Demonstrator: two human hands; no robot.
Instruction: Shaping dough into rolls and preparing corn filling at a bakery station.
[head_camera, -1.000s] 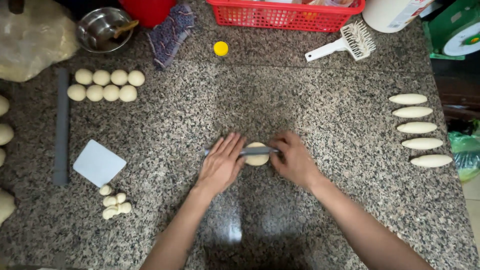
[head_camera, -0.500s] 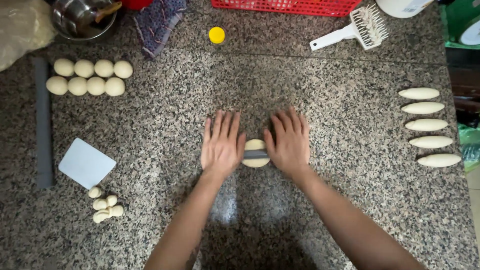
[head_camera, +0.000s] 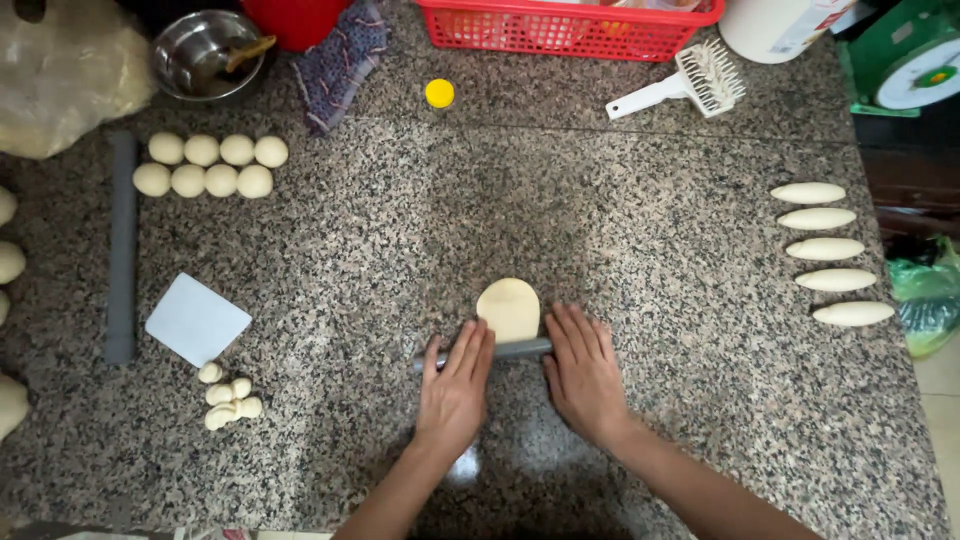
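The speckled granite worktop (head_camera: 620, 220) is carrying everything. Both hands are lying flat, fingers straight and held together, palms pressing on a thin grey pin (head_camera: 500, 350): the left hand (head_camera: 455, 385) is covering its left part, the right hand (head_camera: 582, 372) its right end. A flattened oval of dough (head_camera: 509, 307) is lying just beyond the fingertips, its near edge under the pin between the hands. Far right of the right hand, five tapered rolls (head_camera: 828, 250) are sitting in a column. Far left of the left hand, eight dough balls (head_camera: 210, 165) are resting in two rows, with a white scraper (head_camera: 197, 320) nearer.
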